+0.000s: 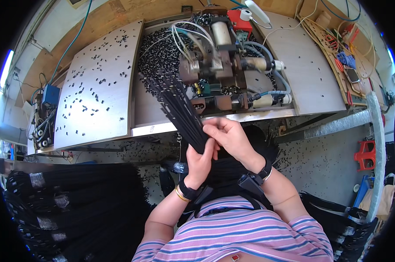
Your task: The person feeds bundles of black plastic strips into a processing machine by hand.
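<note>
A bundle of thin black strips [180,111] slants up and away from me over the front edge of the bench, its far ends fanned apart. My left hand [199,163] is closed around its near end. At the right side of the bundle my right hand [230,139] is in a pinch, thumb against fingers. Whatever lies between those fingertips is too small to make out. Just beyond the hands stands a bench machine [219,67] with metal cylinders, hoses and wires; part of its middle is blurred.
Small black pieces [160,56] pile up left of the machine and scatter over the left board [97,87]. Large black strip bundles [84,209] hang at the lower left, more [337,218] at the lower right. A wrapped rail [374,153] and red stool [365,156] stand right.
</note>
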Demonstrator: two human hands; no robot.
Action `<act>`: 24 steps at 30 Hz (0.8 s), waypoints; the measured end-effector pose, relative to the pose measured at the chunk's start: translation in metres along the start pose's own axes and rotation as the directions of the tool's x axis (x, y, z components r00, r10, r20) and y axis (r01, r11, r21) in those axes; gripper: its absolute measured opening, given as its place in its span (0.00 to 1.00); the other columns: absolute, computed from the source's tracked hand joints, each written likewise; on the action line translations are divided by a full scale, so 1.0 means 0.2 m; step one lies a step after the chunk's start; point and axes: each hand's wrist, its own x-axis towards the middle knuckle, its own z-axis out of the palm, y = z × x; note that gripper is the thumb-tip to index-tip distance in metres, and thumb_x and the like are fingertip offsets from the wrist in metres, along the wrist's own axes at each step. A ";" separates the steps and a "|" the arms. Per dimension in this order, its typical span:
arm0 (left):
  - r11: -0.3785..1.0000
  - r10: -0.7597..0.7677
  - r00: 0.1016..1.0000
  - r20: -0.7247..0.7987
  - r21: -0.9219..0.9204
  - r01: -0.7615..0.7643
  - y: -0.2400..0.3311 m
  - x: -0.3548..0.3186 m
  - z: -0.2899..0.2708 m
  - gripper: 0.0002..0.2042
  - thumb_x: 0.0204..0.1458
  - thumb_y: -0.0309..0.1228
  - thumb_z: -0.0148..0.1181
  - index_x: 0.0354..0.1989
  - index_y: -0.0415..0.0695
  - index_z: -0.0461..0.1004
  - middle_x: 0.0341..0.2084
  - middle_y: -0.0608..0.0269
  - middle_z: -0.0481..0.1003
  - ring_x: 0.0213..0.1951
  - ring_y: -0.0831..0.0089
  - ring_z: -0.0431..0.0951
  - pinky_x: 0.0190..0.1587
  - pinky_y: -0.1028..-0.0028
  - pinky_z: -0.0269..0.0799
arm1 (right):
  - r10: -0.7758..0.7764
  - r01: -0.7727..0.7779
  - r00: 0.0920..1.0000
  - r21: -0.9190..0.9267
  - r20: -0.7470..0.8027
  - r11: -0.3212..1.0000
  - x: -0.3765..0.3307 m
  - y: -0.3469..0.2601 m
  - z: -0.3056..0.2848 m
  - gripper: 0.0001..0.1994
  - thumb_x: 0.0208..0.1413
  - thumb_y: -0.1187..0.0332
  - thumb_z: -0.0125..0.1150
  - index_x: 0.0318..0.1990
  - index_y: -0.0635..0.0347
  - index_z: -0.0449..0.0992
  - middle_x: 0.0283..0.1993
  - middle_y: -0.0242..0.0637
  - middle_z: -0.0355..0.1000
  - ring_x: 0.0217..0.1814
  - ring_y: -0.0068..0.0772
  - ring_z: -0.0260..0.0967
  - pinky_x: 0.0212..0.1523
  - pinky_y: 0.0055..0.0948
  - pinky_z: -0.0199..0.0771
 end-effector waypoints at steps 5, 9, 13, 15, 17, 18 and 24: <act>0.999 -0.047 0.999 0.000 0.000 0.047 -0.04 -0.08 0.01 0.05 0.60 0.23 0.45 0.38 0.38 0.68 0.21 0.67 0.70 0.17 0.81 0.67 0.19 0.83 0.61 | -0.074 0.072 0.997 -0.093 -0.010 0.993 -0.07 0.06 -0.03 0.08 0.59 0.70 0.56 0.37 0.69 0.74 0.27 0.34 0.71 0.14 0.19 0.66 0.10 0.18 0.61; 0.997 -0.070 0.997 0.014 -0.023 0.070 -0.09 -0.14 0.00 0.06 0.60 0.23 0.44 0.40 0.38 0.68 0.21 0.68 0.69 0.17 0.82 0.67 0.19 0.83 0.61 | -0.183 0.174 0.977 -0.086 -0.107 0.981 -0.14 0.13 -0.03 0.08 0.58 0.71 0.56 0.37 0.68 0.75 0.25 0.34 0.71 0.13 0.19 0.65 0.09 0.18 0.61; 0.997 -0.081 0.996 0.025 -0.017 0.081 -0.10 -0.21 -0.01 0.07 0.60 0.23 0.43 0.41 0.38 0.68 0.21 0.69 0.69 0.18 0.83 0.66 0.20 0.83 0.61 | -0.190 0.176 0.969 -0.100 -0.159 0.979 -0.20 0.19 -0.02 0.08 0.58 0.71 0.56 0.37 0.68 0.75 0.25 0.33 0.71 0.12 0.19 0.65 0.09 0.17 0.61; 0.997 -0.082 0.996 0.026 -0.011 0.082 -0.10 -0.22 -0.02 0.07 0.60 0.23 0.43 0.41 0.38 0.68 0.21 0.69 0.69 0.18 0.83 0.66 0.20 0.83 0.61 | -0.170 0.156 0.971 -0.094 -0.169 0.983 -0.21 0.20 -0.01 0.08 0.59 0.71 0.55 0.37 0.68 0.74 0.24 0.33 0.71 0.12 0.19 0.65 0.09 0.17 0.61; 0.995 -0.088 0.996 0.028 -0.053 0.089 -0.11 -0.23 -0.03 0.06 0.59 0.23 0.46 0.42 0.37 0.69 0.22 0.68 0.70 0.19 0.84 0.66 0.21 0.84 0.61 | -0.118 0.111 0.978 -0.054 -0.171 0.992 -0.21 0.20 -0.01 0.07 0.59 0.71 0.55 0.37 0.68 0.74 0.25 0.33 0.71 0.12 0.19 0.65 0.09 0.17 0.61; 0.993 -0.091 0.995 0.028 -0.074 0.093 -0.11 -0.23 -0.03 0.06 0.59 0.22 0.47 0.42 0.37 0.69 0.23 0.67 0.70 0.20 0.84 0.67 0.21 0.84 0.62 | -0.092 0.088 0.981 -0.034 -0.171 0.996 -0.21 0.20 -0.01 0.07 0.59 0.71 0.55 0.37 0.68 0.74 0.25 0.34 0.71 0.12 0.19 0.65 0.09 0.17 0.60; 0.997 -0.073 0.997 0.026 -0.009 0.073 -0.09 -0.23 -0.04 0.06 0.60 0.24 0.45 0.41 0.38 0.68 0.21 0.69 0.69 0.18 0.83 0.66 0.20 0.83 0.61 | -0.066 0.065 0.990 -0.009 -0.125 0.998 -0.19 0.18 0.01 0.08 0.59 0.70 0.55 0.36 0.68 0.73 0.24 0.33 0.71 0.12 0.19 0.64 0.09 0.17 0.60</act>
